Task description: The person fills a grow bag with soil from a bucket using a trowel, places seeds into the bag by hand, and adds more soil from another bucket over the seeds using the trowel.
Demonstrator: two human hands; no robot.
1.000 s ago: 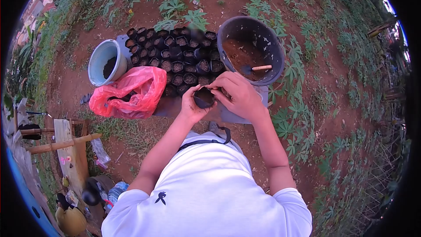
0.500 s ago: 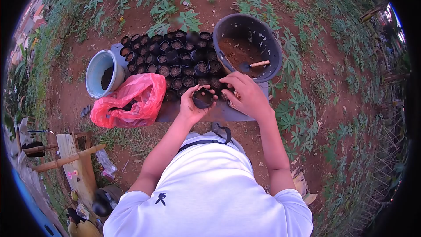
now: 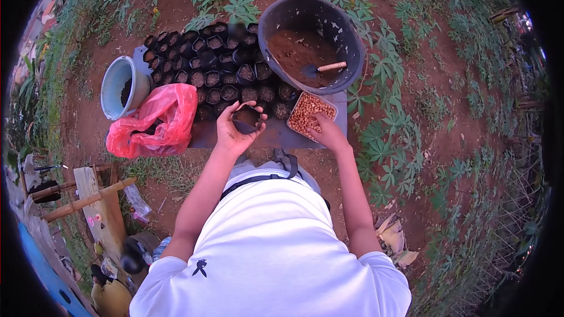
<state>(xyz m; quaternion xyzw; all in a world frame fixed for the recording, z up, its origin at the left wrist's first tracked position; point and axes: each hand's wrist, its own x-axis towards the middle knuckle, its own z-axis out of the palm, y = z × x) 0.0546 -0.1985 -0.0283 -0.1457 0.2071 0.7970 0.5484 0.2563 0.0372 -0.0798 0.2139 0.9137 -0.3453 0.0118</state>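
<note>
My left hand is wrapped round a black plastic seedling bag, its open mouth turned up and brown soil showing inside. To the right, my right hand reaches into a square tub of reddish-brown seeds that look like peanuts. Its fingers are bent together among the seeds, and whatever lies between the fingertips is hidden. Rows of similar soil-filled seedling bags stand just beyond my left hand.
A large dark basin holds soil and a wooden-handled trowel at the back right. On the left are a pale blue bucket and a red plastic bag. The table's edge is close to my body; leafy plants grow around.
My right hand has moved from beside the seedling bag down into the tub of seeds, which is now uncovered to view. My left hand still holds the bag. The whole view has shifted slightly.
</note>
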